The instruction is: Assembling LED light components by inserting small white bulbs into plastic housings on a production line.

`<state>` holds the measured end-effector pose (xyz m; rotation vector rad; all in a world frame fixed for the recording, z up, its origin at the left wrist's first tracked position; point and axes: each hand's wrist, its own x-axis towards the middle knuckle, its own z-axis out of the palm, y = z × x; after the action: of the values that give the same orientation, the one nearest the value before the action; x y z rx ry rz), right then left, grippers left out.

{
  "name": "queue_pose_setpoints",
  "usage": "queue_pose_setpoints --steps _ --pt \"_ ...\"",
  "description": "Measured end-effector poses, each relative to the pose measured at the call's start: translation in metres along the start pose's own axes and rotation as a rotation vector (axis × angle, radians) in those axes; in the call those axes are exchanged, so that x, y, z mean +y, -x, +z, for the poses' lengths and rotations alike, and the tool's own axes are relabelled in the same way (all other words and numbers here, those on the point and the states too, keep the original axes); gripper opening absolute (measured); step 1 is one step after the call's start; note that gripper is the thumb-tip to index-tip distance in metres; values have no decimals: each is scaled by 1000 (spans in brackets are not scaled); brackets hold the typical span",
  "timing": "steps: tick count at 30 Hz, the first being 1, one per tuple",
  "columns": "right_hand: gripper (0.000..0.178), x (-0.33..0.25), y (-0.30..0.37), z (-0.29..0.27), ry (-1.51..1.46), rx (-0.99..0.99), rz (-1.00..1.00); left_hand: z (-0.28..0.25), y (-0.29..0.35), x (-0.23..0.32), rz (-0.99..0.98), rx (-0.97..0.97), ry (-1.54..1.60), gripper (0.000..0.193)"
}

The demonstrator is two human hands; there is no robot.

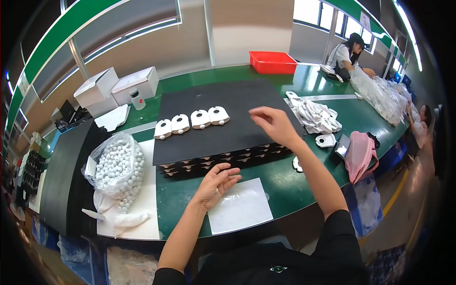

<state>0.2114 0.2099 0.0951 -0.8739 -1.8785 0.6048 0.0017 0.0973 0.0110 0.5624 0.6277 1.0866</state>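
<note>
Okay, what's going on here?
A person works at a green bench. The right hand is over a stack of black sheets; the left hand, palm up with loosely curled fingers, is by its front edge. Whether either holds something is hard to tell. Four white parts with round holes lie on the top sheet; a heap of similar parts sits to the right, a clear bag of white balls to the left.

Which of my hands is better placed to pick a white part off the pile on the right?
Probably your right hand: it's over the right side of the black board, close to the pile. Your left hand is by the white sheet, farther away.
</note>
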Motion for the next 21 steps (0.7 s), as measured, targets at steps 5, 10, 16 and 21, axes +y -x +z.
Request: queue_pose_setpoints --steps 5,10,16,21 --pt "13 -1 71 -75 273 -216 174 -4 0 -1 3 63 -201 25" --pt "41 27 131 -111 699 -435 99 -11 0 -4 -5 -14 -203 39" --pt "45 10 147 -108 805 -506 149 -9 1 -2 63 -31 -147 25" --pt "19 4 157 -96 1120 -517 95 5 4 1 124 3 -146 22"
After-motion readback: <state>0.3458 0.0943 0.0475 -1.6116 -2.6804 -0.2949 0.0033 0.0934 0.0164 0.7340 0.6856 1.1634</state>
